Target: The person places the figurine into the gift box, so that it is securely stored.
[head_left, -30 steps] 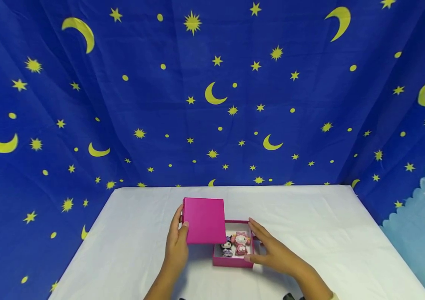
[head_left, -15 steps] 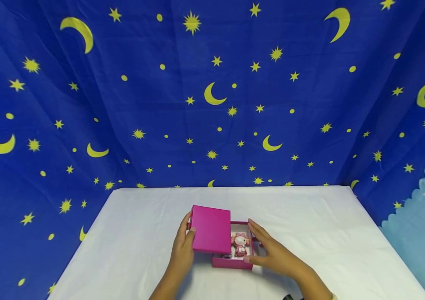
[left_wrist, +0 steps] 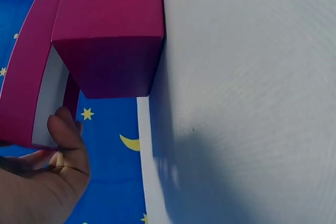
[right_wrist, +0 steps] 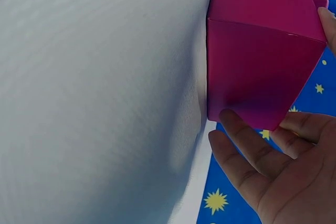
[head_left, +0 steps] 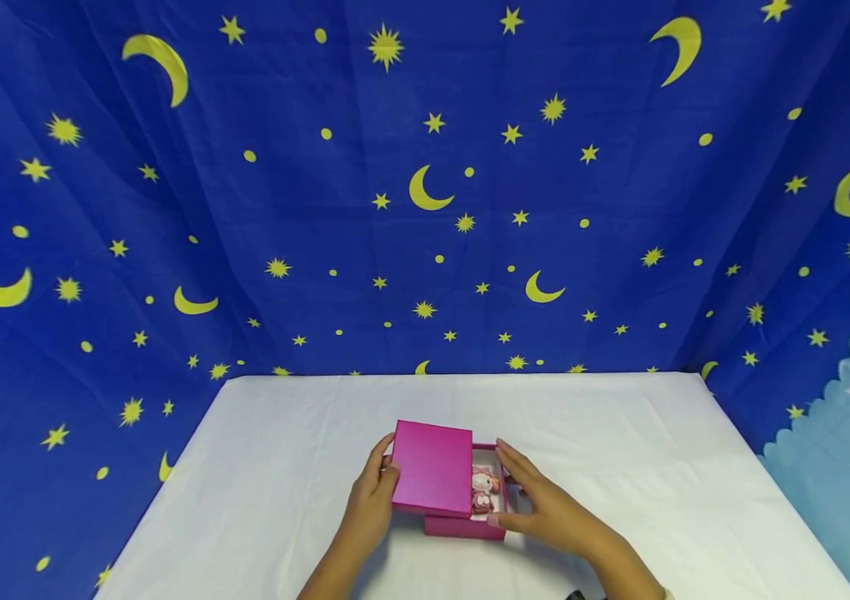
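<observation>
A square magenta box (head_left: pixel 462 527) stands on the white tabletop; a pink character figurine (head_left: pixel 482 485) shows through the uncovered strip at its right. My left hand (head_left: pixel 371 504) grips the left side of the matching lid (head_left: pixel 432 468), which is slightly tilted and overlaps most of the box. In the left wrist view the lid's pale inside (left_wrist: pixel 50 95) faces the box (left_wrist: pixel 110 66), its left part sticking out past it. Thumb at the front and fingers toward the back, my right hand (head_left: pixel 556 510) holds the box's right side; some fingertips touch that wall (right_wrist: pixel 262 72) in the right wrist view.
A white cloth (head_left: pixel 305 467) covers the table around the box. Behind and at the left hangs a blue curtain (head_left: pixel 335 192) with yellow moons and stars. A light blue scalloped cloth (head_left: pixel 845 467) hangs at the right. A small dark object (head_left: pixel 577 595) shows at the bottom edge.
My left hand has brought the lid rightward and toward me over the box. The dark-haired figurine at the left is now covered. My right hand has stayed at the box's side.
</observation>
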The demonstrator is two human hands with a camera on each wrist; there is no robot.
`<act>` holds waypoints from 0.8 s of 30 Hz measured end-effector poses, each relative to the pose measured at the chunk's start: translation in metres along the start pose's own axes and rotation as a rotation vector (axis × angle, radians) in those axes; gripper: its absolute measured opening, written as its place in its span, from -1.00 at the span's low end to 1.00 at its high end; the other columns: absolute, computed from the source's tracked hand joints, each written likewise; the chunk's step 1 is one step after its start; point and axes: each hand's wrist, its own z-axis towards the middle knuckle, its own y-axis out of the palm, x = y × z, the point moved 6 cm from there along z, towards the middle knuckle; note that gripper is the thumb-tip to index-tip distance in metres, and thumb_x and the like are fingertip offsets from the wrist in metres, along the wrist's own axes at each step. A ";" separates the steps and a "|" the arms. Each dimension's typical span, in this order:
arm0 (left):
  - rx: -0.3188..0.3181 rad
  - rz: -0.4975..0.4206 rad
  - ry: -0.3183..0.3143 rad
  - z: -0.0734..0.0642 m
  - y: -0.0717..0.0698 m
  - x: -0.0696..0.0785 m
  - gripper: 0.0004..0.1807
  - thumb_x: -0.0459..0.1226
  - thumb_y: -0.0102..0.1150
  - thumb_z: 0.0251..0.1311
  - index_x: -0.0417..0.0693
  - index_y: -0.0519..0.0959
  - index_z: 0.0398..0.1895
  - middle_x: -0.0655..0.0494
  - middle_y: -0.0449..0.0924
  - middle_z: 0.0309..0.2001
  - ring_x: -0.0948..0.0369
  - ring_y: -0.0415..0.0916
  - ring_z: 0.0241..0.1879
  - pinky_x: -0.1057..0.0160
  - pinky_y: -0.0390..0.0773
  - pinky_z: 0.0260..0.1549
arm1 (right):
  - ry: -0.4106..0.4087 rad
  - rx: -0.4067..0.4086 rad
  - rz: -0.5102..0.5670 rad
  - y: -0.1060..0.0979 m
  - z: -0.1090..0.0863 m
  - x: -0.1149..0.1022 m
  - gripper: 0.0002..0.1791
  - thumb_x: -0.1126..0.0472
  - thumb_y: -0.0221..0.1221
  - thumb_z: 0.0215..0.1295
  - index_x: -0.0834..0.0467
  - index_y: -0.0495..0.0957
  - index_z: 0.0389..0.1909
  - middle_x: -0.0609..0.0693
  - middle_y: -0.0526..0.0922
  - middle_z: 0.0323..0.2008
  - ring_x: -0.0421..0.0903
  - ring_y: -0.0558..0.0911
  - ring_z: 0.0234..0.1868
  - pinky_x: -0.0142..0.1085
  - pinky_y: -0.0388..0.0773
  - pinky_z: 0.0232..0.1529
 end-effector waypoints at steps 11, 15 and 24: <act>-0.078 0.063 -0.004 -0.001 0.005 0.000 -0.41 -0.14 -0.09 0.55 -0.06 0.18 0.57 -0.13 0.47 0.19 0.27 0.52 -0.20 0.39 0.59 -0.30 | -0.003 0.002 -0.017 -0.001 0.001 -0.002 0.14 -0.40 0.29 0.15 -0.12 -0.05 0.63 -0.11 -0.09 0.66 0.11 0.21 0.58 0.22 0.24 0.49; -0.091 0.080 0.001 -0.002 0.008 0.001 -0.37 -0.10 -0.02 0.52 -0.10 0.20 0.56 -0.14 0.42 0.20 0.33 0.44 -0.34 0.41 0.58 -0.44 | -0.004 0.005 -0.019 -0.002 0.001 -0.002 0.15 -0.40 0.29 0.15 -0.04 -0.03 0.63 -0.09 -0.07 0.66 0.10 0.25 0.56 0.21 0.31 0.45; -0.074 0.143 0.022 -0.003 0.010 0.002 -0.30 -0.04 0.08 0.47 -0.15 0.22 0.55 -0.10 0.40 0.23 0.26 0.41 -0.12 0.44 0.52 -0.25 | -0.023 0.023 -0.034 -0.001 0.000 -0.001 0.18 -0.41 0.31 0.12 -0.02 -0.02 0.63 -0.06 -0.06 0.65 0.16 0.08 0.62 0.27 0.18 0.49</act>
